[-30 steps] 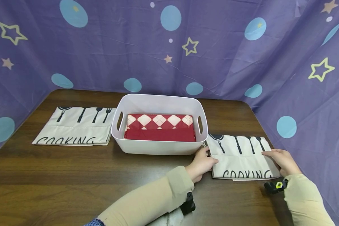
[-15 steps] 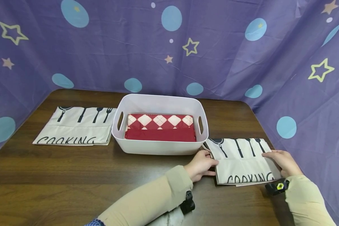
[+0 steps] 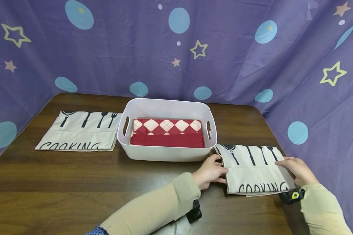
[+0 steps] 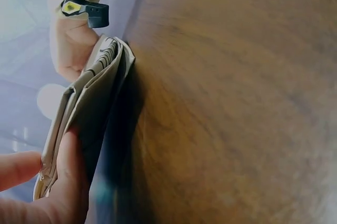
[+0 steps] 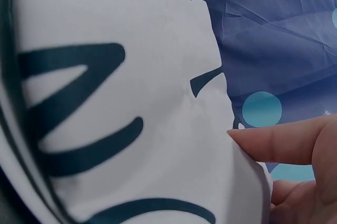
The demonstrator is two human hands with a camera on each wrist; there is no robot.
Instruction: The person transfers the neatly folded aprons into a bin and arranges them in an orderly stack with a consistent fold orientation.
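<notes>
A folded white cloth [image 3: 259,174], printed with dark utensils and the word COOKING, is raised a little above the table at the right. My left hand [image 3: 210,172] pinches its left edge, thumb on top and fingers underneath, as the left wrist view of the cloth [image 4: 89,108] shows. At the opposite edge my right hand [image 3: 300,171] grips it, the thumb [image 5: 284,142] lying on the upper face and the other fingers mostly hidden below. Just left of this cloth stands a white plastic basket [image 3: 164,153] holding a folded red cloth [image 3: 167,140] with pale diamonds.
Another folded white COOKING cloth [image 3: 79,132] lies flat left of the basket. All of it is on a brown wooden table [image 3: 76,186], with a purple patterned curtain [image 3: 153,42] rising behind and along both sides.
The white cloth in my hands has come up off the table and slightly toward me and to the right. My left fingers have slid further under it. The basket stays put.
</notes>
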